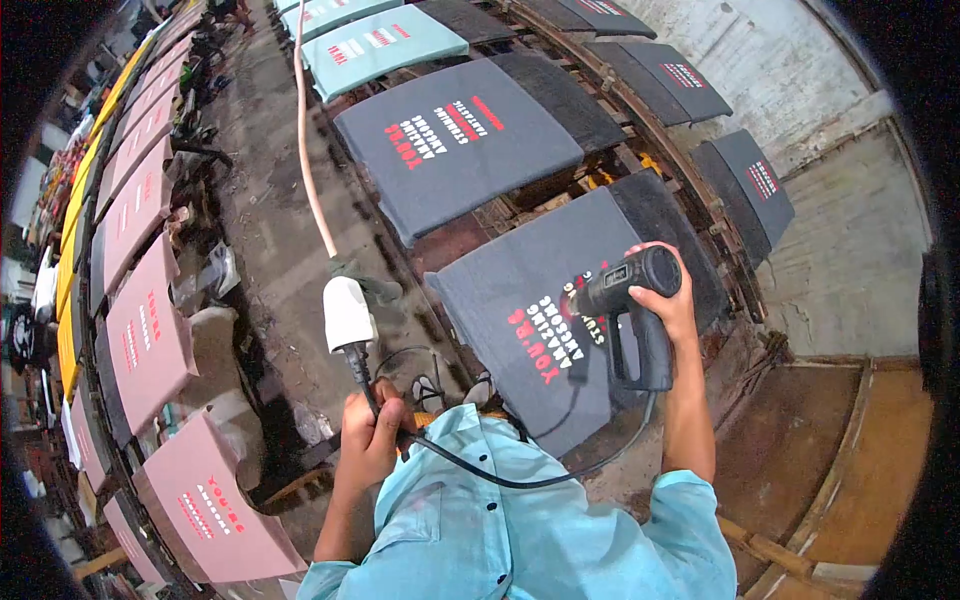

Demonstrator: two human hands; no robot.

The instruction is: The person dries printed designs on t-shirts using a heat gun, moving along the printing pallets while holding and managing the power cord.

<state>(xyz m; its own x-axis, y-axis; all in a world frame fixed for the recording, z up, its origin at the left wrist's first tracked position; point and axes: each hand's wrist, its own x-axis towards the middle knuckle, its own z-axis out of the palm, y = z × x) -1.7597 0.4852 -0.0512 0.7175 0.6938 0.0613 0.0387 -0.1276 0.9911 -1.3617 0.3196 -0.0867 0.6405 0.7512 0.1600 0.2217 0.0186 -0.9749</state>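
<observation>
My right hand (668,290) is wrapped round a black heat gun (625,290). Its nozzle points left, over the lettering of a dark grey printed shirt panel (500,290). That panel lies flat on a board, with red and white words on it. My left hand (375,425) is closed on the heat gun's black power cord (480,473), which sags in front of my light blue shirt and runs up to the gun. Above the left hand, the cord's plug sits in a white extension socket (348,312) on a pale cable (312,170).
More dark grey panels (455,135) and a light teal one (385,45) lie on boards farther up the row. Pink printed panels (150,340) line the left side. Between the rows runs a dirty concrete aisle (260,190). A wall (840,240) stands at right.
</observation>
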